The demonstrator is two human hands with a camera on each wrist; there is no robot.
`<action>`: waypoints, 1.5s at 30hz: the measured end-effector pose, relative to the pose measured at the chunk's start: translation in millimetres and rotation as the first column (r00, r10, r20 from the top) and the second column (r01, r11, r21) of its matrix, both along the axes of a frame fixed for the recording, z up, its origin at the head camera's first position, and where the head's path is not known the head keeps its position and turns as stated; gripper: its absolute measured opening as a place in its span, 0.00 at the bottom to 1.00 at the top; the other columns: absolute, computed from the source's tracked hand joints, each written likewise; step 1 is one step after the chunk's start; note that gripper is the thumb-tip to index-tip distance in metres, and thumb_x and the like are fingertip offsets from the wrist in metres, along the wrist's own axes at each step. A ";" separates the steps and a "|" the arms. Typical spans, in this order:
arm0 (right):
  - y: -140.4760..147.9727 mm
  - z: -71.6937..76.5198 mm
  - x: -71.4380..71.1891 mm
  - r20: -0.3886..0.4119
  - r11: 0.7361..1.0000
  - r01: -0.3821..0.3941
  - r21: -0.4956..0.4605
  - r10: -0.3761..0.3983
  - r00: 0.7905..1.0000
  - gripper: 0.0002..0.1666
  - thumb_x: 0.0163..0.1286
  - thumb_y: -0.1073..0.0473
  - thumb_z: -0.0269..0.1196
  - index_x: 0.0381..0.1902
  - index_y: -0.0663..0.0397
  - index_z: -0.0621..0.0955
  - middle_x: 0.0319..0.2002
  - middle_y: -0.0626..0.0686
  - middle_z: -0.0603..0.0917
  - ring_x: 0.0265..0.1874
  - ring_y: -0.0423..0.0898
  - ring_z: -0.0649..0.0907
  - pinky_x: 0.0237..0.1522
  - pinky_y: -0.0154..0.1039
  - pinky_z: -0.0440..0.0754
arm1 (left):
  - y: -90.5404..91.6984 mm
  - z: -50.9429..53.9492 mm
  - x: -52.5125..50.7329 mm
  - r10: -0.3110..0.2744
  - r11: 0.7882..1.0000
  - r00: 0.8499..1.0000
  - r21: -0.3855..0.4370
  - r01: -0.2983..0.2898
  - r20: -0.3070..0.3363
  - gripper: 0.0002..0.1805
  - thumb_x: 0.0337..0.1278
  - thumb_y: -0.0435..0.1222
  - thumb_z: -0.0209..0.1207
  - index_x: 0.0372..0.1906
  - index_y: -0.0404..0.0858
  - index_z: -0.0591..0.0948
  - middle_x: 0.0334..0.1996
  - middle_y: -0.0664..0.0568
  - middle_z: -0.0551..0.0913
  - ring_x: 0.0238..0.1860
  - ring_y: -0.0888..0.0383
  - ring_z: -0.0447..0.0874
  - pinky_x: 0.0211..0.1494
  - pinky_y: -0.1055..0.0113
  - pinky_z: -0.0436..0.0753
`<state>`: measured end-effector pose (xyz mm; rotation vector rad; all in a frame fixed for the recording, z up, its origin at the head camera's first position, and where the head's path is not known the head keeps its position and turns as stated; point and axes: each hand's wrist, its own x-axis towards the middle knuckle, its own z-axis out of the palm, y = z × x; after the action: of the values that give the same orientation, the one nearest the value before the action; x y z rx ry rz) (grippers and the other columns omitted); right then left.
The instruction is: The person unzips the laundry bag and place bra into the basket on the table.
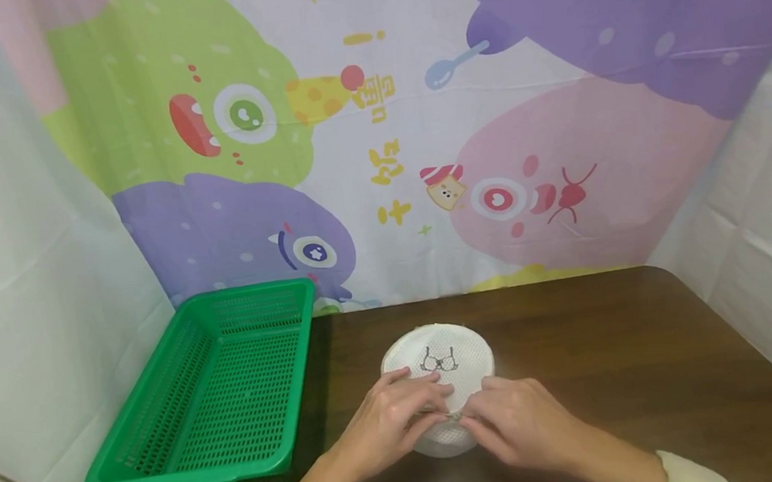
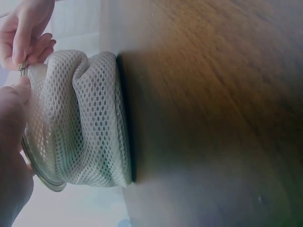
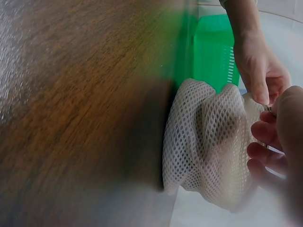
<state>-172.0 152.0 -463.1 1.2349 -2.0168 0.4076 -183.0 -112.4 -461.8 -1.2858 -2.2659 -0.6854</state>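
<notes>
A round white mesh laundry bag (image 1: 469,349) with a bra drawn on its lid stands upright on the table, its soft side wall creased in the left wrist view. My left hand (image 1: 398,410) lies over the lid's near left part, pinching the rim between thumb and fingers. At the near right of the rim, my right hand (image 1: 515,419) pinches the small zipper pull (image 2: 22,68), and the two thumbs are close together. Whether anything is inside the bag cannot be made out through the mesh.
A green plastic basket (image 1: 293,389) with slotted walls stands left of the bag. Dark brown wood forms the table (image 1: 598,337). Behind it hangs a cloth (image 1: 422,253) printed with cartoon monsters, and white sheeting (image 1: 726,224) covers the sides.
</notes>
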 end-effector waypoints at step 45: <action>3.1 -4.6 2.0 0.012 1.000 -0.018 0.007 0.018 1.000 0.18 0.88 0.49 0.58 0.33 0.38 0.84 0.27 0.34 0.82 0.26 0.29 0.75 0.27 0.18 0.68 | -12.9 -3.6 1.3 0.019 0.999 0.998 -0.031 -0.020 -0.058 0.10 0.65 0.38 0.78 0.43 0.50 0.87 0.58 0.59 0.96 0.67 0.57 0.94 0.70 0.41 0.88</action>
<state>-170.0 155.1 -467.8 1.2584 -2.0207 0.4174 -181.7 -125.3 -465.4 -1.2799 -2.2488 -0.6000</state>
